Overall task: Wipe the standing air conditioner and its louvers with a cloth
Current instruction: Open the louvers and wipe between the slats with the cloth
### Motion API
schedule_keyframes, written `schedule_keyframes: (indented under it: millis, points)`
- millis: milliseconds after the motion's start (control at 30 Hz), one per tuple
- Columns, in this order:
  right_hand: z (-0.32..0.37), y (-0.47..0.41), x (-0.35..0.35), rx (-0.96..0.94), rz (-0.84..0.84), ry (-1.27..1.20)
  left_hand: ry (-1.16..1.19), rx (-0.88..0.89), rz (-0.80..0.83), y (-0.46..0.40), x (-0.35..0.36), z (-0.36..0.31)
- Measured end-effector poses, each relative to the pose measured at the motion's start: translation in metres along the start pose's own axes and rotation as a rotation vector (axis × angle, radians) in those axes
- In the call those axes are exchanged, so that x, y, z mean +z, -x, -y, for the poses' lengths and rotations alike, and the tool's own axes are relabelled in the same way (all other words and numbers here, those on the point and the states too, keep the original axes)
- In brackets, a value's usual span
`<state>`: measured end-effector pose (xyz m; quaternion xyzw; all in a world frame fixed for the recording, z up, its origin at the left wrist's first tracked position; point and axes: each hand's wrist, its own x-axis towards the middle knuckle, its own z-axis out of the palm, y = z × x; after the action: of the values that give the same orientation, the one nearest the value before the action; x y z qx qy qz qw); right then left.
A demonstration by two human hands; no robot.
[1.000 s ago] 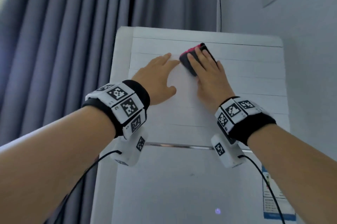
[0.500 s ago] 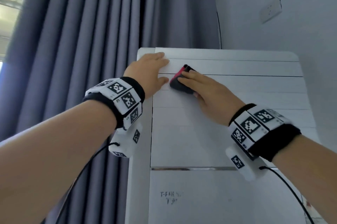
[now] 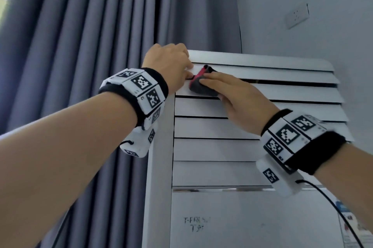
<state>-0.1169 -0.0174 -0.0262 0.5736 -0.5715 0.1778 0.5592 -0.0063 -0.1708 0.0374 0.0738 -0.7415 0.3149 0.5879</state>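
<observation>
At the top-left corner of the air conditioner [image 3: 232,217], our right hand [image 3: 234,94] presses the bunched cloth [image 3: 198,84] flat-fingered onto a louver [image 3: 282,78]; our left hand [image 3: 171,62], seemingly curled, steadies it for wiping.

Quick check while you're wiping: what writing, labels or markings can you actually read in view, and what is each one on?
"T-F..." with a second line below: handwriting on the air conditioner lower front panel; the rest is too blurred to read.
Sticker at the panel's right edge: print too small and blurred to read.
Wristbands: black-and-white square code markers and tiny characters, unreadable.
Wall socket: no text visible.
</observation>
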Motion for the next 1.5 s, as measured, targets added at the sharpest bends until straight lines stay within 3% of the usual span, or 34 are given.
schedule_keyframes:
  millis: [267, 400, 633, 967, 1167, 1300, 1500]
  points:
    - [0.005, -0.001, -0.006, 0.011, -0.112, -0.013, -0.206, 0.065, -0.053, 0.002, 0.002, -0.006]
    - [-0.007, -0.013, -0.014, 0.167, -0.231, -0.015, -0.209, 0.076, -0.054, 0.001, 0.002, -0.008]
    - [-0.016, -0.033, -0.005, 0.207, -0.010, 0.008, -0.232, 0.037, -0.060, -0.006, 0.005, -0.011]
    - [-0.015, -0.014, -0.016, 0.023, -0.045, 0.079, -0.176, -0.007, -0.067, -0.009, 0.003, -0.013]
    - [-0.013, -0.021, -0.013, -0.054, -0.003, 0.235, 0.063, -0.028, -0.105, -0.004, -0.001, 0.001]
    - [-0.021, -0.028, -0.021, 0.040, -0.061, 0.160, 0.258, -0.130, -0.058, -0.003, -0.005, 0.015]
    - [-0.020, -0.040, -0.015, 0.070, -0.026, 0.341, 0.406, -0.163, -0.052, -0.004, -0.002, 0.022]
